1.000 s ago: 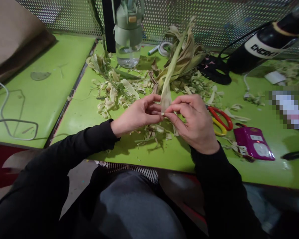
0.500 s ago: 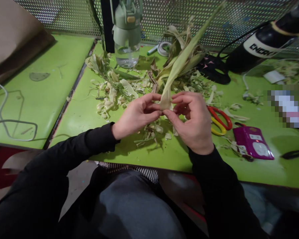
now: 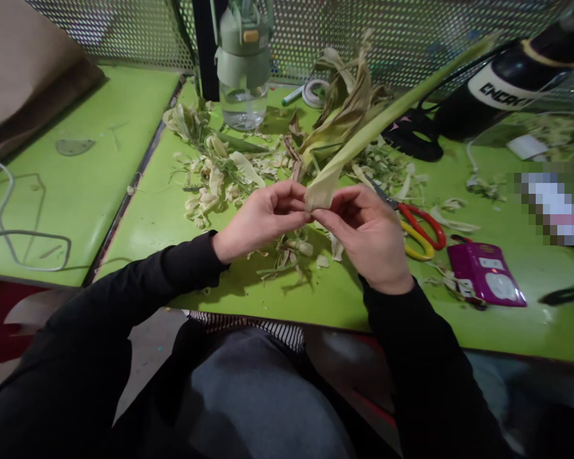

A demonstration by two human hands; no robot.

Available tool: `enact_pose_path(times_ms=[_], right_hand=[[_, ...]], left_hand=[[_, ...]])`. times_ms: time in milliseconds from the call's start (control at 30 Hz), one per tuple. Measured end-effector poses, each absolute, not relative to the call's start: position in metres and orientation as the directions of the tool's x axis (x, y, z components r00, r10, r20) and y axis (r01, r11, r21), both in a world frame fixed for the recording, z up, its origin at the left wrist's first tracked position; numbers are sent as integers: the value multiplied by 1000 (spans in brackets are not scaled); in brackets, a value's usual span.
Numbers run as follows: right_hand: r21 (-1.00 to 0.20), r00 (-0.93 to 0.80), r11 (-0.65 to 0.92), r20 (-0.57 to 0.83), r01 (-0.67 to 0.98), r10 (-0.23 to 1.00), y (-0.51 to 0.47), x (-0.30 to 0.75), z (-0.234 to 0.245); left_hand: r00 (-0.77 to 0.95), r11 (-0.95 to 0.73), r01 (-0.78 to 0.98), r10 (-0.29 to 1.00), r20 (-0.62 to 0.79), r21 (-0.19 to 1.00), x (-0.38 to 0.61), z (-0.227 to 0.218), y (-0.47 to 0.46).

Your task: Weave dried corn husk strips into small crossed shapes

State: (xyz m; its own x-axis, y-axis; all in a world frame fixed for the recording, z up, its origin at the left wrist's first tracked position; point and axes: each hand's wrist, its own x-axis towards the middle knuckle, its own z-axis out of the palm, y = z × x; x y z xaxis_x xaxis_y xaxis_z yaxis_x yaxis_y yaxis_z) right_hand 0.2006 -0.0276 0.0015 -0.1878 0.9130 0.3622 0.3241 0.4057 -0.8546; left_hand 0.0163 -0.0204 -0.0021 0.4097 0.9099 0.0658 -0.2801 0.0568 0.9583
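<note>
A long pale-green leaf strip point(image 3: 363, 137) slants up to the right from between my hands, above the green table point(image 3: 162, 210). My left hand point(image 3: 263, 217) pinches its lower end with thumb and fingertips. My right hand point(image 3: 370, 236) is palm-up just to the right, its fingertips closed on the same end of the strip. Below my hands lie small trimmed scraps point(image 3: 291, 252).
A heap of dried husks and leaves point(image 3: 337, 115) lies behind my hands, with curled trimmings point(image 3: 210, 175) to the left. Red-and-yellow scissors point(image 3: 418, 229) and a magenta device point(image 3: 485, 274) lie at the right. A water bottle point(image 3: 243, 64) and black bottle point(image 3: 502, 86) stand against the mesh wall.
The leaf strip has swung from nearly upright down toward the right. My right hand has turned more palm-up; both hands keep pinching the strip's lower end.
</note>
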Motion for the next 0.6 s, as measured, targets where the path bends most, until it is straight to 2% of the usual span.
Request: enact_pose_path(times_ms=[167, 333, 433, 600], right_hand=[[-811, -231, 477, 420, 338, 878, -28, 203, 2], [-577, -393, 680, 556, 453, 733, -26, 208, 7], [-485, -443, 709, 557, 512, 702, -26, 210, 10], [-484, -384, 657, 550, 577, 742, -29, 208, 11]], left_hand=[[402, 229, -310, 911, -91, 923, 15, 1, -18], [425, 439, -282, 854, -299, 853, 13, 10, -18], [439, 453, -268, 843, -311, 850, 13, 13, -18], [444, 379, -273, 865, -233, 884, 13, 10, -17]])
